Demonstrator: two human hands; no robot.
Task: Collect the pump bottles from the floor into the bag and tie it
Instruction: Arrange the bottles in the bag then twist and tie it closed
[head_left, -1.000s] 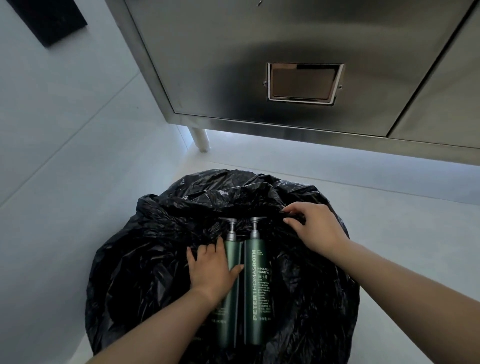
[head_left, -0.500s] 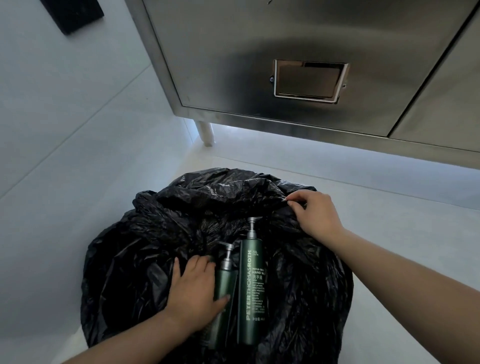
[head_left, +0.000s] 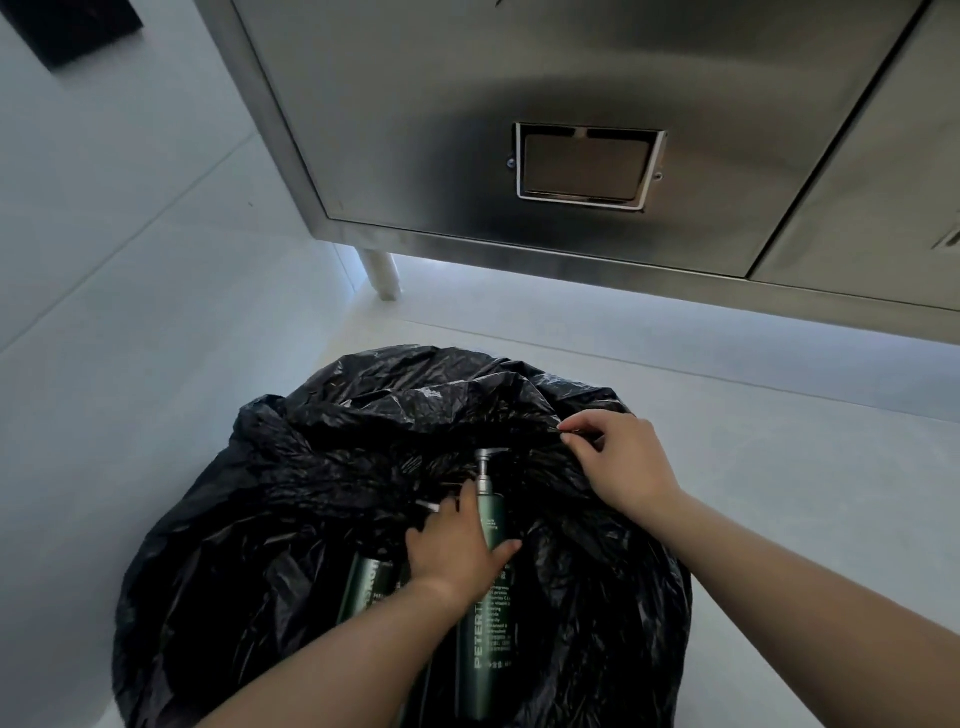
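Note:
A crumpled black bag (head_left: 249, 545) lies spread on the pale floor. Two dark green pump bottles lie on it side by side, pumps pointing away from me. The right bottle (head_left: 485, 639) shows its white lettering and grey pump. The left bottle (head_left: 370, 582) is tilted, and its top is hidden under my left hand (head_left: 457, 545). That hand curls over the left bottle's neck, with the thumb resting on the right bottle. My right hand (head_left: 621, 467) pinches the bag's rim at the far right, thumb and forefinger closed on the plastic.
A stainless steel cabinet (head_left: 519, 104) with a recessed square handle (head_left: 584, 166) stands close ahead on a white leg (head_left: 383, 273). A pale wall runs along the left. Bare floor (head_left: 779, 467) lies right of the bag.
My left hand has slid forward from the left bottle's body to its neck, and that bottle now lies tilted. My right hand stays pinched on the bag's rim.

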